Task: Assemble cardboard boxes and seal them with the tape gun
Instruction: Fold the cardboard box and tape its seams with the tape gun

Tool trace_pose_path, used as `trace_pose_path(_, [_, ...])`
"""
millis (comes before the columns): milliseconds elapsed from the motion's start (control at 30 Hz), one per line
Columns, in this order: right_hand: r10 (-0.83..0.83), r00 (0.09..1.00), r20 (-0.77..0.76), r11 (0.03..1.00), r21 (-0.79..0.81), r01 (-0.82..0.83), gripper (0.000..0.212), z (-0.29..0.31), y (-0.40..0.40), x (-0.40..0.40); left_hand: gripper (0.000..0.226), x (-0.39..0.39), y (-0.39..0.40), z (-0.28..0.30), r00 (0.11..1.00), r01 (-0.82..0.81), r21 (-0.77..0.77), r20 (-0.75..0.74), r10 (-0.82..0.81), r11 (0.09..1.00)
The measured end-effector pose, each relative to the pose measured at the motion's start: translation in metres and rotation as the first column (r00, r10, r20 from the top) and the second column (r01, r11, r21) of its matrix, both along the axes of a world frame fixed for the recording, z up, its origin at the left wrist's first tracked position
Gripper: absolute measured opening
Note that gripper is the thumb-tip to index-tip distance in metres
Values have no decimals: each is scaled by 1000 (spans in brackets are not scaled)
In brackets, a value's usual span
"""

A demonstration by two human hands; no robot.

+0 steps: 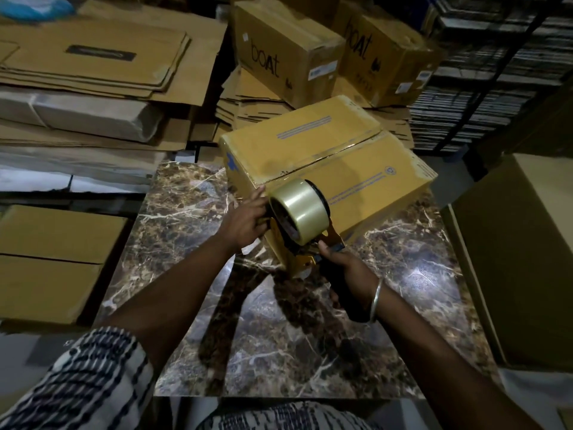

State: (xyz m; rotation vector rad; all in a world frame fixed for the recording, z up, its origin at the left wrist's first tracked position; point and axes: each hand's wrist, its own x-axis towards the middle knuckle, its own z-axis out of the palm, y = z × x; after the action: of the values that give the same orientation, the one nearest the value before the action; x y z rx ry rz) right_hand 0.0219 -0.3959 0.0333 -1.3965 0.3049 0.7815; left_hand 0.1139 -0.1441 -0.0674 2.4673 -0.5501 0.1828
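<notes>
Gripping the tape gun by its handle, the right hand holds it against the near end of one closed box; the left hand curls round the gun's far side at the box's corner. One clear roll tops it. The box's long axis runs away rightward on the marble desk. Beyond lie flat cardboard stacks and two printed cartons.

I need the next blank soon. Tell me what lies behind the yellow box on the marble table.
Behind the yellow box lies a stack of flattened cardboard, with two cartons printed "boat" on it. The box covers the stack's lower part, so its depth cannot be seen.
</notes>
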Motion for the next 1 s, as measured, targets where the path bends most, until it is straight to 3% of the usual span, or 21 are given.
trace_pose_path(333, [-33, 992, 120, 999, -23, 36, 55, -9, -10, 10, 41, 42, 4, -6, 995, 9, 15, -96, -7, 1000])
trace_pose_path(533, [-101, 991, 86, 989, 117, 90, 26, -25, -46, -23, 47, 36, 5, -4, 996, 41, -23, -75, -42, 999])
trace_pose_path(633, [-103, 992, 70, 983, 158, 91, 21, -32, -47, -24, 44, 30, -7, 8, 994, -57, 113, -82, 67, 992])
trace_pose_path(700, [-125, 991, 47, 971, 212, 112, 25, -28, -46, -24, 39, 22, -15, 11, 998, -48, 178, -26, 53, 983])
trace_pose_path(800, [-130, 991, 23, 963, 240, 121, 31, -31, -48, -24, 60, 9, -22, 5, 990, 125, -28, -56, -126, 992])
trace_pose_path(833, [-119, 993, 18, 970, 214, 113, 29, -34, -48, -24, 67, 9, -21, -2, 988, 142, -34, -58, -144, 989])
trace_pose_path(933, [-82, 996, 28, 977, 201, 74, 37, -37, -48, -25, 59, 11, -24, -11, 993, 118, -31, -19, -119, 993])
trace_pose_path(1000, [-109, 994, 25, 969, 227, 101, 26, -35, -48, -27, 54, 12, -25, -14, 996, 86, -38, -17, -87, 996])
